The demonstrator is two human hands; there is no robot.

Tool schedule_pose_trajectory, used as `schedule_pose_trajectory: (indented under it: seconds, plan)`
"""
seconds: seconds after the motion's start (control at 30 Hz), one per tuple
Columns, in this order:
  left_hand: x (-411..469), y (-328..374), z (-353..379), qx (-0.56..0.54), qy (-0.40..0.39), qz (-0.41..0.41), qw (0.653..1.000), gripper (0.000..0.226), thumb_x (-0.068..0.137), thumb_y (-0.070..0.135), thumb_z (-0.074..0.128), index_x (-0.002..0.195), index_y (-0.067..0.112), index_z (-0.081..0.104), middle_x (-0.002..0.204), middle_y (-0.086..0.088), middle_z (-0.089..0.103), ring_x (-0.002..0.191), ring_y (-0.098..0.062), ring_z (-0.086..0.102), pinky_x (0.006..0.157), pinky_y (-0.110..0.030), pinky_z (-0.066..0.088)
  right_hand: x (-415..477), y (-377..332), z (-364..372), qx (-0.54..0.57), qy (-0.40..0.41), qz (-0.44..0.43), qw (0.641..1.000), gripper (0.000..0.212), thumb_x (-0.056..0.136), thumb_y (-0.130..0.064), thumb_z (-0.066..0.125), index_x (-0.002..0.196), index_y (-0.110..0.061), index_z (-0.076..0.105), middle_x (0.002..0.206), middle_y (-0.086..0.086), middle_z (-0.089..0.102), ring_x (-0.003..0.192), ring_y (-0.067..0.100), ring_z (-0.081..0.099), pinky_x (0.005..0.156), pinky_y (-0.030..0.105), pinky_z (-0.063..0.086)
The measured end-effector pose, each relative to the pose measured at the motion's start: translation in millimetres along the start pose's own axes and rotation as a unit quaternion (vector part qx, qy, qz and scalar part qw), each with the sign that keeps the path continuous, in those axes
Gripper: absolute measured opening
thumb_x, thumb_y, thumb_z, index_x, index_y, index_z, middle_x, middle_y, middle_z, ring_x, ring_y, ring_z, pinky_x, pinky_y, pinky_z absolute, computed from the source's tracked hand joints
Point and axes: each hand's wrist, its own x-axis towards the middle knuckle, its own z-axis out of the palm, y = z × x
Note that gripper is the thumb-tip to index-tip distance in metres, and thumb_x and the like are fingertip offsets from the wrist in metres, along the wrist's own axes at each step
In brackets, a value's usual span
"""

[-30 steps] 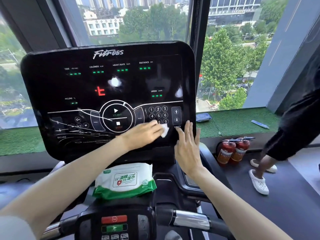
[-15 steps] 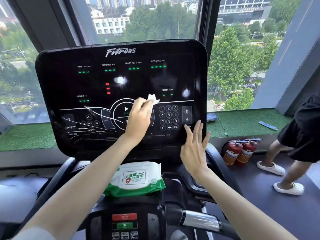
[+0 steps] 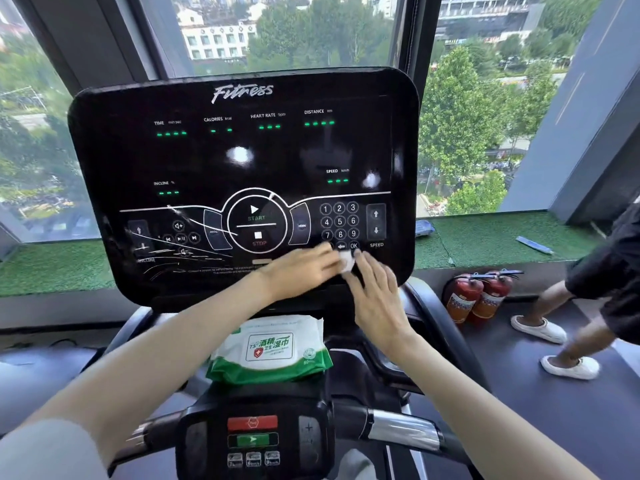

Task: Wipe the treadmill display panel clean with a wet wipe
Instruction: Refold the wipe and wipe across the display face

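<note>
Treadmill display panel [image 3: 242,157]: fills centre of frame, black and glossy, green readouts lit. Carries white streaks across its lower left, around the incline keys.

Left hand [image 3: 301,270]: enters from lower left and lies against the panel's bottom edge, below the stop key. Pinches a small bunched wet wipe [image 3: 347,264] at the fingertips. Motion-blurred, so exact finger placement not readable.

Wet wipe: white, pressed on the panel just under the OK key of the number pad, between the two hands.

Right hand [image 3: 377,296]: enters from lower right, fingers straight and slightly spread, tips on the panel's lower right area just beside the wipe. Holds nothing. Contact with the wipe not determinable.

Pack of wet wipes [image 3: 270,351]: green and white, lies on the console shelf below the panel, centre of frame.

Handlebar control pod [image 3: 252,441]: bottom centre, with red and green keys.

Two red fire extinguishers [image 3: 476,296]: right of frame, on the floor under the window ledge.

Second person [image 3: 609,271]: far right edge, in dark clothing and white shoes.
</note>
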Motion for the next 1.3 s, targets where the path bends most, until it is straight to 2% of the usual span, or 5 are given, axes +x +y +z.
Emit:
schedule_pose_trajectory:
  seconds: [0.23, 0.37, 0.83, 1.0, 1.3]
  plan:
    - [-10.1, -14.2, 3.1, -0.053, 0.2, -0.147, 0.967, 0.033, 0.083, -0.009, 0.06, 0.113, 0.005, 0.061, 0.097, -0.006, 0.054, 0.086, -0.019, 0.049, 0.059, -0.036, 0.055, -5.1, -1.2, 5.2, 0.051, 0.011, -0.004, 0.999, 0.039, 0.071, 0.0, 0.046, 0.105, -0.003, 0.065, 0.097, 0.01, 0.063, 0.091, 0.028, 0.052, 0.084, 0.033, 0.041]
    - [-23.8, 2.1, 9.2, -0.021, -0.001, -0.036, 0.999, 0.036, 0.083, -0.003, 0.055, 0.117, 0.009, 0.058, 0.104, -0.009, 0.055, 0.092, -0.017, 0.045, 0.063, -0.037, 0.052, -0.6, -2.5, 0.7, 0.064, 0.007, 0.003, 0.998, 0.033, 0.07, 0.002, 0.046, 0.096, -0.005, 0.065, 0.089, 0.008, 0.061, 0.08, 0.028, 0.053, 0.073, 0.034, 0.046]
    - [-42.8, 9.3, 18.3, 0.009, 0.113, -0.21, 0.971, 0.049, 0.072, -0.016, 0.064, 0.113, 0.008, 0.052, 0.094, -0.005, 0.053, 0.083, -0.016, 0.047, 0.053, -0.028, 0.054, 13.8, -1.5, 0.9, 0.078, 0.014, 0.016, 0.997, 0.028, 0.058, 0.005, 0.037, 0.072, -0.007, 0.058, 0.07, 0.008, 0.052, 0.068, 0.026, 0.044, 0.058, 0.034, 0.042]
    - [-83.8, 5.5, 7.3, -0.02, 0.233, -0.469, 0.852, 0.02, 0.088, -0.006, 0.053, 0.106, -0.001, 0.06, 0.095, -0.013, 0.054, 0.084, -0.023, 0.053, 0.072, -0.033, 0.05, 13.3, -4.4, -0.3, 0.1, 0.003, 0.014, 0.995, 0.029, 0.059, 0.002, 0.03, 0.071, -0.007, 0.054, 0.071, 0.009, 0.051, 0.067, 0.028, 0.045, 0.06, 0.036, 0.042]
    - [-14.1, 38.8, 24.2, -0.081, 0.187, -0.317, 0.926, 0.018, 0.091, 0.003, 0.055, 0.109, 0.008, 0.056, 0.097, -0.005, 0.049, 0.087, -0.018, 0.05, 0.06, -0.031, 0.054, 13.2, -9.5, -2.1, 0.074, 0.001, 0.052, 0.996, 0.025, 0.057, 0.005, 0.043, 0.074, -0.007, 0.058, 0.071, 0.008, 0.053, 0.069, 0.028, 0.048, 0.062, 0.036, 0.041]
